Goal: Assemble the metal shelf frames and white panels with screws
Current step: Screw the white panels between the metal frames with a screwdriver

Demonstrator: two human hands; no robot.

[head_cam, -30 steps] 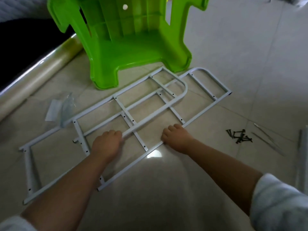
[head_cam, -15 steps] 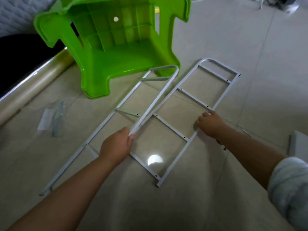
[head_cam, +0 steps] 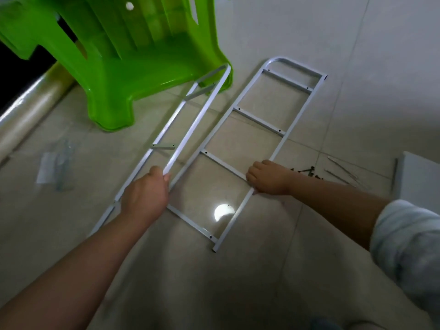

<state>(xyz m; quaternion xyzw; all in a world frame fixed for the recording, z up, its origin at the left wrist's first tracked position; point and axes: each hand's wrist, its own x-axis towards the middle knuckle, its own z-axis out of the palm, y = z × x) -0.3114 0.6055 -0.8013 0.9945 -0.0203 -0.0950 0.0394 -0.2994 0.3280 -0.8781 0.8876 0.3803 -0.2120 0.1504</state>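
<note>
Two frames in play, one for each hand! The left hand [head_cam: 142, 196] had its fingers [head_cam: 156, 171] curled tight round the upper rail of the left frame [head_cam: 191, 129]. That frame stood tilted up on its other long rail, and its curved far end reached the green stool [head_cam: 142, 55]; whether it touched, I could not tell. The right hand [head_cam: 266, 177] was wrapped over the outer rail of the right frame [head_cam: 259, 121], just where a rung met it. This frame lay flat on the floor [head_cam: 357, 55], just beside the first.

My read: one frame was pinned down so it would not slide on the slick tiles, while the other was held on edge, ready to be stood up opposite it as the shelf's second side.

The screws [head_cam: 308, 171] sat in a dark pile just past the right wrist, handy for that hand. A white panel [head_cam: 421, 179] waited beyond them, towards the floor's right edge. Nothing was joined yet, so I'd call this early going.
</note>
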